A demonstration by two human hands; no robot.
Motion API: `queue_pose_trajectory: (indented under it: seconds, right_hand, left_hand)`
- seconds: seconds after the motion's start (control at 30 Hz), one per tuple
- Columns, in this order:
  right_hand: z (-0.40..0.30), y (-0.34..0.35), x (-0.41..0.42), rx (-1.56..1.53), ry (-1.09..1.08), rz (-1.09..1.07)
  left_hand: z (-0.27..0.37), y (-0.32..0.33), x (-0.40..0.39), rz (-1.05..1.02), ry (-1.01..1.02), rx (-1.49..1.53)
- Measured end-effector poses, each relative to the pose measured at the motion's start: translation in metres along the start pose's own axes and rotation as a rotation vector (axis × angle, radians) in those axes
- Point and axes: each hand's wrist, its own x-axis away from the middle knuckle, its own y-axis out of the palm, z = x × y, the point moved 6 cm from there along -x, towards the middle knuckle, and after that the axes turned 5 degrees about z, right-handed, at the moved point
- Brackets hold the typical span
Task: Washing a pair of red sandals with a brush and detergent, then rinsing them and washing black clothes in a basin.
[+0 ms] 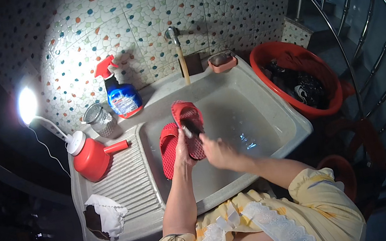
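My left hand [182, 150] grips a red slipper [196, 146] by its side, above the water in the stone laundry sink [226, 187]. A dark-backed brush with pale bristles [191, 128] is in my right hand [219, 152], its head at the opening of the slipper's strap. A second red slipper [170, 154] is just left of my left hand, partly behind it; whether it floats or is held, I cannot tell. Cloudy water [238, 121] lies in the basin under the faucet [173, 36], which has a tan tube on its spout.
On the ribbed washboard side stand a red plastic container [91, 159] with a lit lamp [27, 105] and a white cloth [109, 213]. Behind are a glass cup [101, 121], a blue spray bottle [124, 99] and a soap dish [222, 63]. A red tub of dark clothes [256, 68] stands right.
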Motion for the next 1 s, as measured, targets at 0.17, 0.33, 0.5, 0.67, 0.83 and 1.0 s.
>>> queue_pose_trajectory:
  seconds: [0.17, 0.33, 0.5, 0.67, 0.83, 1.0]
  right_hand:
    - [0.025, -0.009, -0.03, 0.078, 0.018, 0.18]
    - [0.057, 0.002, -0.056, 0.105, 0.163, 0.157]
    - [0.012, 0.012, 0.017, 0.01, -0.009, 0.032]
    - [0.078, 0.0, -0.05, 0.126, 0.155, 0.24]
    - [0.035, 0.005, -0.003, 0.078, 0.062, 0.051]
    - [0.045, -0.044, 0.023, 0.015, -0.127, -0.145]
  left_hand:
    - [-0.007, 0.023, 0.003, -0.001, 0.013, -0.083]
    - [-0.019, 0.032, 0.01, -0.118, -0.112, -0.25]
    - [-0.004, -0.013, -0.006, 0.017, -0.017, -0.137]
    - [-0.029, 0.038, 0.014, -0.095, -0.211, -0.282]
    - [-0.008, 0.015, 0.009, 0.0, -0.043, -0.153]
    - [-0.012, 0.011, 0.013, 0.058, -0.112, -0.314]
